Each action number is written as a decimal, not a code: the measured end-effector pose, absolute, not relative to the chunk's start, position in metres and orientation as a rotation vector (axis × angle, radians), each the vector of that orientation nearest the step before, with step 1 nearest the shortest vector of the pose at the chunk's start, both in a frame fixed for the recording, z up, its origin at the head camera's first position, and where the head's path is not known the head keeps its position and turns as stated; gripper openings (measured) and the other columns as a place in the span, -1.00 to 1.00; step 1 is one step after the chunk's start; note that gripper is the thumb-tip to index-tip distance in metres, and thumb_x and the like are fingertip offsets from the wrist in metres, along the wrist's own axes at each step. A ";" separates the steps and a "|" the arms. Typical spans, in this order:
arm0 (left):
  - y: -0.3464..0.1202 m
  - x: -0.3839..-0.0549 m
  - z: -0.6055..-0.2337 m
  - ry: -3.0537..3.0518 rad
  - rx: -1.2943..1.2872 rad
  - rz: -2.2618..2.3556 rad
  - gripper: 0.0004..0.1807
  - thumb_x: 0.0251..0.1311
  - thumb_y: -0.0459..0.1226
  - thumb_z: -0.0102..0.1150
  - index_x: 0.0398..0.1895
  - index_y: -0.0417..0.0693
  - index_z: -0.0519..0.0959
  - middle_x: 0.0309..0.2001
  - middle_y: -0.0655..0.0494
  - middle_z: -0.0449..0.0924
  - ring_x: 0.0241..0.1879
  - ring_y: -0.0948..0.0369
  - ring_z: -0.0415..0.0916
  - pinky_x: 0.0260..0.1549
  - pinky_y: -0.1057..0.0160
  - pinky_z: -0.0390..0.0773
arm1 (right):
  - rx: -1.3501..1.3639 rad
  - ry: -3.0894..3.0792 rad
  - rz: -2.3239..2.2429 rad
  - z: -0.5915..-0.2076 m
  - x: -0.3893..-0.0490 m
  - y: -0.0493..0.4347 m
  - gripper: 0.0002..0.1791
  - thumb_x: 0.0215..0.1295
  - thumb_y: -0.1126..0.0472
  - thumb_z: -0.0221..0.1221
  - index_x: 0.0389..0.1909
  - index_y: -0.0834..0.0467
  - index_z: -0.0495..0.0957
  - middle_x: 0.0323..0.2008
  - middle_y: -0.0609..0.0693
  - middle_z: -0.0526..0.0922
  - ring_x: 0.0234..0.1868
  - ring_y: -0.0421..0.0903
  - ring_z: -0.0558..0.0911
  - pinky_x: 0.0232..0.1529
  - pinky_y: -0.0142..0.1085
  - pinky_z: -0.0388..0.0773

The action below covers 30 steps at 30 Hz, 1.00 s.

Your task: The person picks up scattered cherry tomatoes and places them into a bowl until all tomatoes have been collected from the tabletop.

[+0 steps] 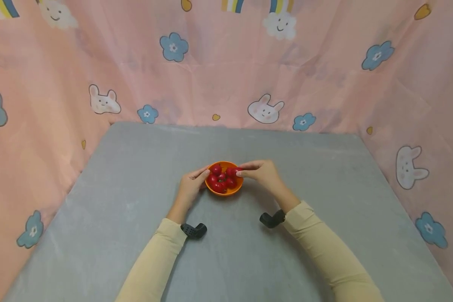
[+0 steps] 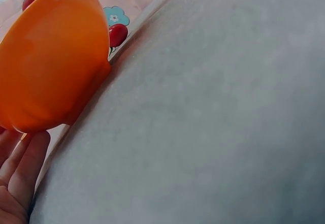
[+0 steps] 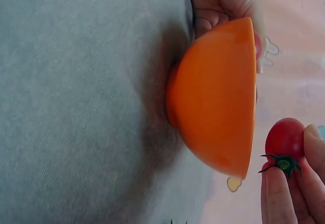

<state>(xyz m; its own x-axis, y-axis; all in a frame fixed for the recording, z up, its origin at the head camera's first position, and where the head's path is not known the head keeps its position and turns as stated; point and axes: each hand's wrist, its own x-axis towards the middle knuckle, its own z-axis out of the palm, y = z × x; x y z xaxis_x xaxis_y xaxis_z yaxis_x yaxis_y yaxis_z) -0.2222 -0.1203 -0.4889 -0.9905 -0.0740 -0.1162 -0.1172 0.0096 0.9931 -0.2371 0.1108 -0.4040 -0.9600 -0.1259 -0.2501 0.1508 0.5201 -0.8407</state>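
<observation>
An orange bowl [image 1: 231, 192] holding several red cherry tomatoes [image 1: 219, 187] stands on the grey table. At its left side, my left hand [image 1: 190, 184] grips it with the thumb at the rim and the fingers against the outer wall. The left wrist view shows those fingers [image 2: 31, 165] touching the bowl's lower side. My right hand [image 1: 262, 173] is at the right rim and pinches a cherry tomato [image 3: 286, 137] between thumb and fingers. That tomato has a green stalk and sits just outside the rim in the right wrist view.
A grey table [image 1: 226, 251] spreads around the bowl. Behind it and along both sides hangs a pink curtain [image 1: 219, 79] with flowers, rabbits and clouds. Black wrist devices [image 1: 272, 219] stick out from both cuffs, over the table in front of the bowl.
</observation>
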 end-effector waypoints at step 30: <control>-0.120 -0.220 -0.490 2.200 -0.191 2.219 -0.60 0.34 -0.12 0.22 0.16 -0.09 0.64 0.19 -0.03 0.63 -0.14 0.40 0.61 -0.26 0.47 0.66 | -0.124 2.622 -1.328 -0.415 -0.240 0.078 -0.68 0.10 0.09 0.47 -0.13 0.11 0.78 0.06 0.12 0.72 0.15 0.08 0.57 0.20 -0.09 0.59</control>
<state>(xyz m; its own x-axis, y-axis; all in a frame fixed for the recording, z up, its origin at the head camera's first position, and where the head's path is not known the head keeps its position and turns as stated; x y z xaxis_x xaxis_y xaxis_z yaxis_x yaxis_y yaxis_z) -0.2201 -0.1197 -0.4896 -0.9925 -0.0780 -0.0940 -0.0934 -0.0119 0.9956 -0.2401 0.0783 -0.4149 -0.9767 -0.1638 -0.1390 0.0152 0.5928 -0.8052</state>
